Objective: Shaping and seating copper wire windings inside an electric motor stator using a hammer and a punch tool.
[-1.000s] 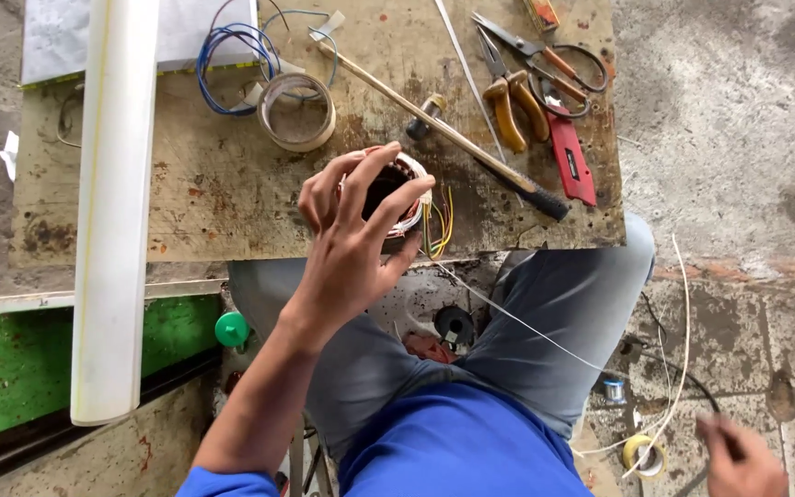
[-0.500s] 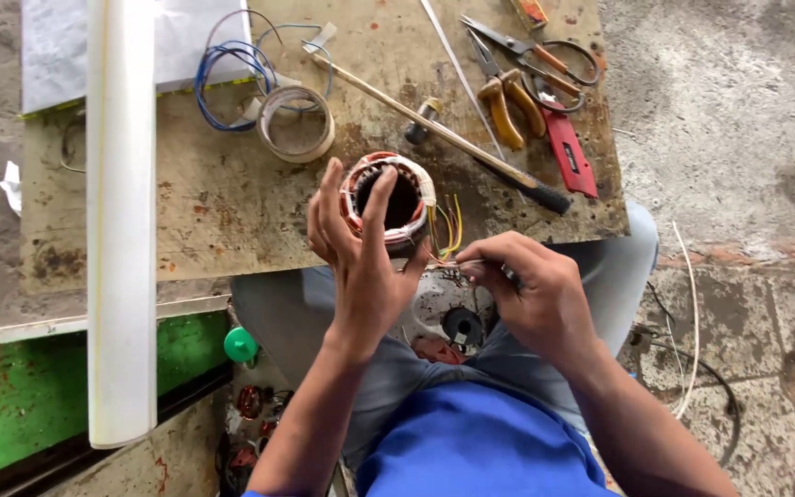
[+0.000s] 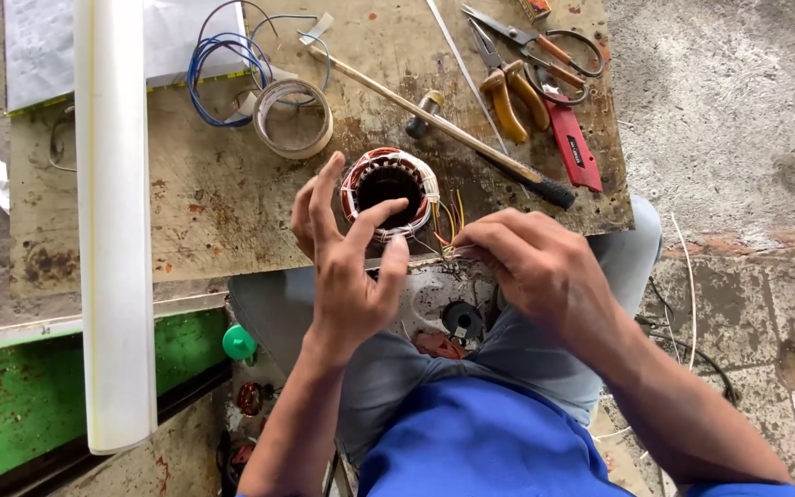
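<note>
Rusty, stained worktop over a rough concrete floor, with a person seated at its near edge.

On the board's front edge sits a round motor coil wound in white and red. The left hand hovers at its near side, fingers spread and loose, thumb tip resting on the ring. The right hand is just right of it, fingertips pinched on the thin coloured wires trailing from the coil. Behind lie a tape roll, blue wire loops, a long stick, yellow-handled pliers, scissors and a red knife. A white pipe crosses the left side.
</note>
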